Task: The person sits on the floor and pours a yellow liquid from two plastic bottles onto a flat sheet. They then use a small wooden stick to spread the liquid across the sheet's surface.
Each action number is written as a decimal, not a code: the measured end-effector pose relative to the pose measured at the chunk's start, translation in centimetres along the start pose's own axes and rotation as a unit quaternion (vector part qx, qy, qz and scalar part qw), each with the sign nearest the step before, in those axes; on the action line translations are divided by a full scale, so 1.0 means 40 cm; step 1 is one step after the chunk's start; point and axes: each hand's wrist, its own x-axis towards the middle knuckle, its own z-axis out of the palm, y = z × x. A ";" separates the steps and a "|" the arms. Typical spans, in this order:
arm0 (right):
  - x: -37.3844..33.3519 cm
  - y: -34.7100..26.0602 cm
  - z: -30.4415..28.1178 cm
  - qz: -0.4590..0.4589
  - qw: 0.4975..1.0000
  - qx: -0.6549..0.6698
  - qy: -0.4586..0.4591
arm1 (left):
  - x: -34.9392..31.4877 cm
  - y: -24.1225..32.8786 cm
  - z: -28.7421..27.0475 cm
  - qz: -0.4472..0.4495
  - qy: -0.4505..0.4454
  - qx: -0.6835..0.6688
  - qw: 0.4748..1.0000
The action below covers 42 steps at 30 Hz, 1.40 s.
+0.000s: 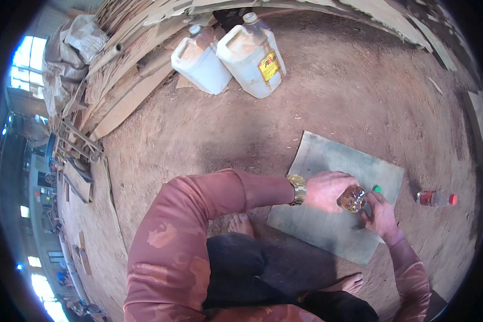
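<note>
A clear plastic bottle of amber liquid [353,199] is in my left hand [327,191], whose fingers are closed round its side. The ribbed end of the bottle faces up toward me; its other end is hidden. My right hand [382,216] is at the bottle's right side, fingers curled against it, with the fingertips partly hidden. Just beyond the right fingers shows a green cap [378,189]; whether it lies loose cannot be told. Below both hands is a flat grey board [327,161] on the dirt floor. A gold wristwatch [297,189] is on my left wrist.
Right of the board lies a clear bottle with a red cap and dark label [433,198]. Two white jerrycans [252,59] stand at the far side, before stacked wooden planks [139,91]. My bare feet [241,225] are at the board's near edge. A metal-framed cart [80,140] stands left.
</note>
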 end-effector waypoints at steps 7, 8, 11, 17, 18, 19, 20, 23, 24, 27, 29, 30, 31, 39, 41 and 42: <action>0.000 -0.015 0.011 -0.017 0.999 0.035 0.001 | -0.003 0.003 -0.008 -0.016 -0.014 0.019 1.000; 0.004 -0.026 0.014 -0.027 0.999 0.042 0.006 | -0.004 0.001 -0.004 -0.019 -0.015 0.022 0.999; 0.016 -0.066 0.027 -0.064 0.996 0.048 0.039 | -0.009 -0.007 0.007 -0.005 0.008 0.031 0.999; 0.028 -0.126 0.060 0.076 0.887 0.449 0.074 | -0.029 -0.030 -0.187 0.066 0.074 0.045 0.994; 0.029 -0.134 0.065 0.076 0.905 0.406 0.107 | -0.031 -0.045 -0.270 0.047 0.153 0.106 0.981; 0.029 -0.133 0.057 0.065 0.928 0.356 0.090 | -0.030 -0.067 -0.373 -0.074 0.275 0.226 0.932; 0.030 -0.138 0.054 0.054 0.946 0.308 0.084 | -0.045 -0.092 -0.467 -0.141 0.446 0.221 0.856; 0.036 -0.152 0.028 0.023 0.970 0.223 0.094 | -0.091 -0.195 -0.739 -0.284 0.523 0.461 0.659; 0.039 -0.160 0.020 0.001 0.976 0.200 0.092 | -0.106 -0.227 -0.788 -0.357 0.529 0.417 0.647; 0.050 -0.186 0.002 -0.017 0.984 0.162 0.076 | -0.125 -0.283 -0.836 -0.459 0.427 0.248 0.739; 0.060 -0.198 -0.003 -0.024 0.985 0.151 0.080 | -0.122 -0.279 -0.798 -0.427 0.447 0.244 0.747; 0.064 -0.202 -0.003 -0.016 0.986 0.150 0.073 | -0.119 -0.265 -0.769 -0.400 0.441 0.231 0.770; 0.068 -0.202 -0.001 -0.017 0.987 0.145 0.073 | -0.119 -0.242 -0.746 -0.355 0.445 0.219 0.793; 0.073 -0.156 0.019 -0.069 0.987 0.131 0.062 | -0.234 0.072 -0.670 0.175 0.362 0.536 0.743; 0.073 -0.147 0.018 -0.091 0.985 0.124 0.073 | -0.249 0.165 -0.663 0.225 0.366 0.562 0.706; 0.071 -0.148 0.021 -0.084 0.986 0.126 0.068 | -0.254 0.211 -0.655 0.267 0.355 0.567 0.694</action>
